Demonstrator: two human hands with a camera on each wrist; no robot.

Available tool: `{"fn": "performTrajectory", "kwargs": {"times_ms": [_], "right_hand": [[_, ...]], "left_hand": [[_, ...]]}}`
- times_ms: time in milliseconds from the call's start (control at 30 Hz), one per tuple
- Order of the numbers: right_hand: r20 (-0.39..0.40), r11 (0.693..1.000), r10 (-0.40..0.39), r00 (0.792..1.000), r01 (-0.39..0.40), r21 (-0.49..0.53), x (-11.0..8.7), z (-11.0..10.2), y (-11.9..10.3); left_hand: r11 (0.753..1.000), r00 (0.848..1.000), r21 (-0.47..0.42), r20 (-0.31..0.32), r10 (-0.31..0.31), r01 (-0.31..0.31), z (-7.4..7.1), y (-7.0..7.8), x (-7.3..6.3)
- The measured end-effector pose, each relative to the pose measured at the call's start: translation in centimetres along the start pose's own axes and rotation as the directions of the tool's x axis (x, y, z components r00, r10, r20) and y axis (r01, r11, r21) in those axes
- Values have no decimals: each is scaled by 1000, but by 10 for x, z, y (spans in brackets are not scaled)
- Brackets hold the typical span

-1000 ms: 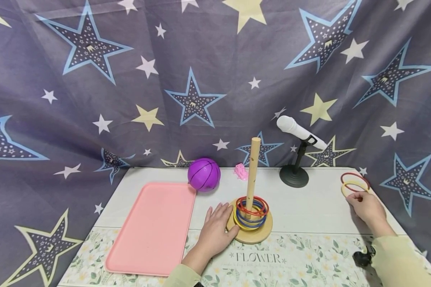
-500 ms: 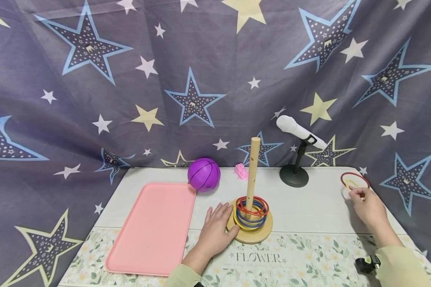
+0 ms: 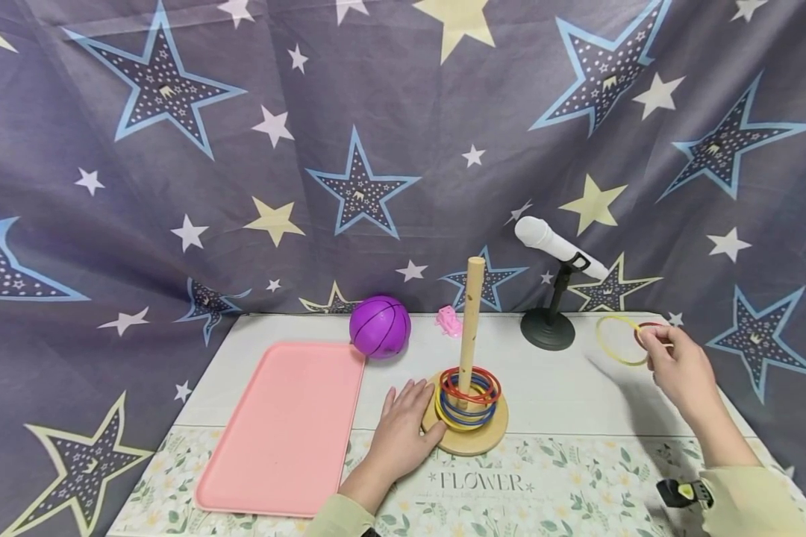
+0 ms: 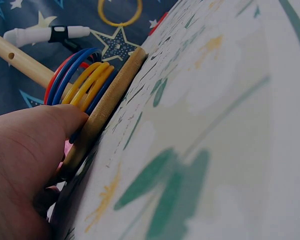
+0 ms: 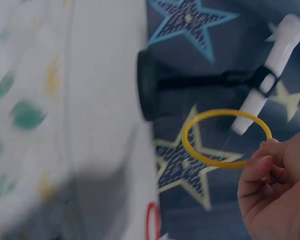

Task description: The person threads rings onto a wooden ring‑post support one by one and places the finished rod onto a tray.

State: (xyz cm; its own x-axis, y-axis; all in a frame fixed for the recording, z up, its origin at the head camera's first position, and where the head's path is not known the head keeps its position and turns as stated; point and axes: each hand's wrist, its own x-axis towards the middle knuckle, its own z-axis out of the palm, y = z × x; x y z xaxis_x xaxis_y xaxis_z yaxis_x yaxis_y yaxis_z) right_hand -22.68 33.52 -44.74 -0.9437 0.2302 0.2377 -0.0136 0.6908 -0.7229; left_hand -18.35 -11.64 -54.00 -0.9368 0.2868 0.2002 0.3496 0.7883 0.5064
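In the head view my right hand point(image 3: 683, 373) pinches a yellow ring point(image 3: 622, 363) by its edge, held up off the table. The right wrist view shows that yellow ring point(image 5: 220, 164) between thumb and fingertips. A red ring point(image 3: 639, 337) lies behind the right hand, partly hidden by it. My left hand point(image 3: 406, 432) rests with extended fingers against the round wooden base point(image 3: 470, 445) of a ring-toss stand. Its upright wooden peg point(image 3: 471, 321) rises through several red, blue and yellow rings point(image 3: 469, 403). In the left wrist view the thumb point(image 4: 72, 117) touches the base's edge.
A pink tray point(image 3: 289, 425) lies left of the left hand. Behind stand a purple ball point(image 3: 380, 327), a small pink object point(image 3: 449, 321) and a white microphone point(image 3: 559, 246) on a black stand point(image 3: 548, 328). A star-patterned cloth point(image 3: 376, 97) hangs along the table's back edge.
The right hand has lifted the yellow ring away from the red one and swung it up and left. The left hand stays at the wooden base.
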Motion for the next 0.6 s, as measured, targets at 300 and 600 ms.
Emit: {"fn": "performTrajectory", "kwargs": {"times_ms": [300,600], "right_hand": [[-31,989,-70,997,74,128,-10,0,-57],[-39,956,-138,990,143,257,-22,-1,-99]], "left_hand": [[1000,1000,9,-15,9,-9,1,-1,1],[1000,1000,4,-24,18,-18,1,0,0]]}}
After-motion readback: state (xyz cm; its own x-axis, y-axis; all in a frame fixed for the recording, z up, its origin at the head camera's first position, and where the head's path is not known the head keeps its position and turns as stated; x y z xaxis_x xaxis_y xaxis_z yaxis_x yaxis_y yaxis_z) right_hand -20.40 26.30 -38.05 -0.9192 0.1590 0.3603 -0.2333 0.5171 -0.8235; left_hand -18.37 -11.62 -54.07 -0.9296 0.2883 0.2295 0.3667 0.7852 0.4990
